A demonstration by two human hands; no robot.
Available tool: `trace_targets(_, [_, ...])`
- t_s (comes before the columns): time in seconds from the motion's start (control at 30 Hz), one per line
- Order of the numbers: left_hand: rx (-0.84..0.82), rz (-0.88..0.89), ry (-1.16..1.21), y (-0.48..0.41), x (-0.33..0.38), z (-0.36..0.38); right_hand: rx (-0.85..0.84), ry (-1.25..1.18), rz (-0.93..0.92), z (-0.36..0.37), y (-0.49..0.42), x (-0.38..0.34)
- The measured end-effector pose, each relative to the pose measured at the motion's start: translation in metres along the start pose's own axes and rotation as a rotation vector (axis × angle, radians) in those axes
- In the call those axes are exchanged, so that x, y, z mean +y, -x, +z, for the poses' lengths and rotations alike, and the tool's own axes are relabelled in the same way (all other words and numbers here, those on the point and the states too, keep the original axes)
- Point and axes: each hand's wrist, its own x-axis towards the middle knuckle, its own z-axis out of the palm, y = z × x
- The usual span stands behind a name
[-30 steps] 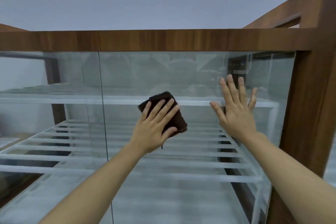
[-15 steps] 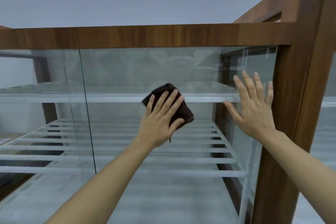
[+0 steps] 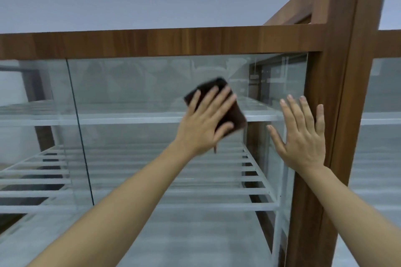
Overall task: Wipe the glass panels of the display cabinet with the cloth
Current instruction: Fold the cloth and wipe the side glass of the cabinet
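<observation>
— Status? The cloth is pressed flat against the glass panel at frame centre under the spread left hand; the right hand is laid open, empty, beside the wooden post.

— Risk? Fingerprints are likely left by the bare palm; the unpinched cloth may slip.

2 hands: left, right. 1 cloth. 1 cabinet w/ 2 front glass panels. 2 white slat shelves inside.
</observation>
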Motion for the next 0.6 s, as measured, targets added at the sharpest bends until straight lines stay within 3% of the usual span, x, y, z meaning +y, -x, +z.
trace_targets(0.1, [0.073,-0.284,0.071,-0.05,0.006,-0.007,0.068,-0.078,0.011,0.0,0.001,0.002])
trace_targets(0.17, [0.088,-0.35,0.108,-0.044,0.03,0.002,0.105,-0.122,0.016,0.002,0.002,0.003])
trace_targets(0.2, [0.06,-0.274,0.107,-0.027,0.045,0.009,0.116,-0.136,0.013,0.002,0.002,0.004])
trace_targets(0.3, [-0.071,0.259,-0.009,0.036,0.069,0.029,0.128,-0.16,0.002,0.002,0.003,0.005])
trace_targets(0.37, [-0.087,0.425,-0.027,0.032,0.058,0.03,0.128,-0.18,-0.007,0.002,0.003,0.006])
trace_targets(0.43, [-0.052,0.364,-0.024,-0.009,0.048,0.019,0.132,-0.212,-0.005,0.0,0.002,0.005])
trace_targets(0.6, [0.063,-0.069,0.044,-0.089,0.061,0.008,0.14,-0.291,0.01,-0.001,0.002,0.005])
